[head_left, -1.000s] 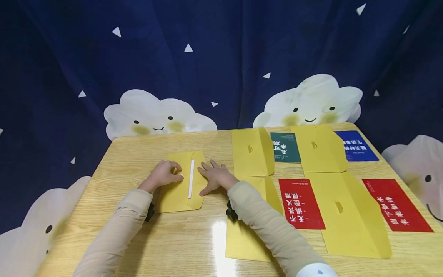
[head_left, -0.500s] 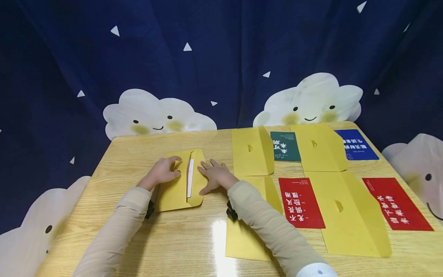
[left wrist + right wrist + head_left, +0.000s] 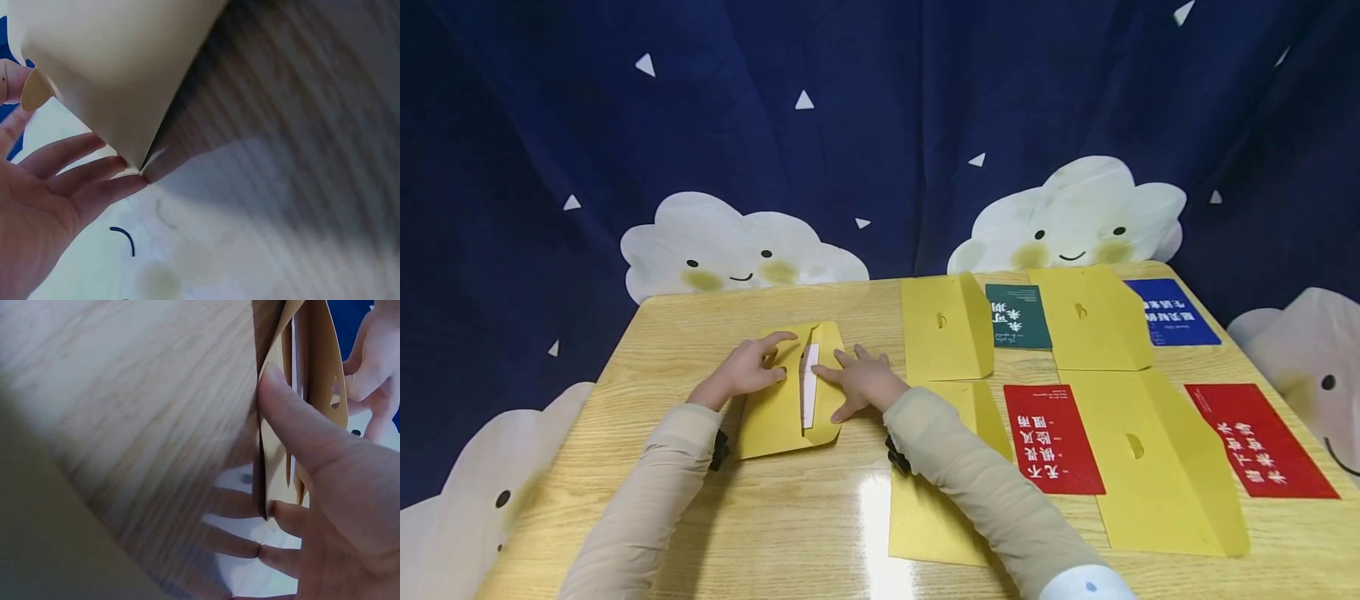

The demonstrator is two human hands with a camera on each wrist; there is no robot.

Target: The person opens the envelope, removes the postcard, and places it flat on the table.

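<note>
A yellow envelope (image 3: pixel 772 417) lies on the table, its mouth gaping toward the right and a white sheet (image 3: pixel 810 387) showing inside. My left hand (image 3: pixel 747 367) pinches the envelope's upper layer near its half-round cut-out; in the left wrist view, the thumb is beside the half-round tab (image 3: pixel 39 90) and other fingers touch the edge. On the flap side, my right hand (image 3: pixel 865 382) rests with fingers spread. Its thumb (image 3: pixel 290 415) presses the flap edge, and its index finger reaches over the mouth to the white sheet.
Several yellow envelopes (image 3: pixel 943 333) lie flat on the right. Among them are a green card (image 3: pixel 1026 317), a blue card (image 3: pixel 1172 312) and two red cards (image 3: pixel 1052 442), (image 3: pixel 1262 442). A dark curtain (image 3: pixel 880 125) hangs behind the wooden table (image 3: pixel 790 525).
My left hand has drawn slightly left, lifting the envelope's upper layer, and the mouth has widened. My right index finger has moved left from the flap onto the white sheet.
</note>
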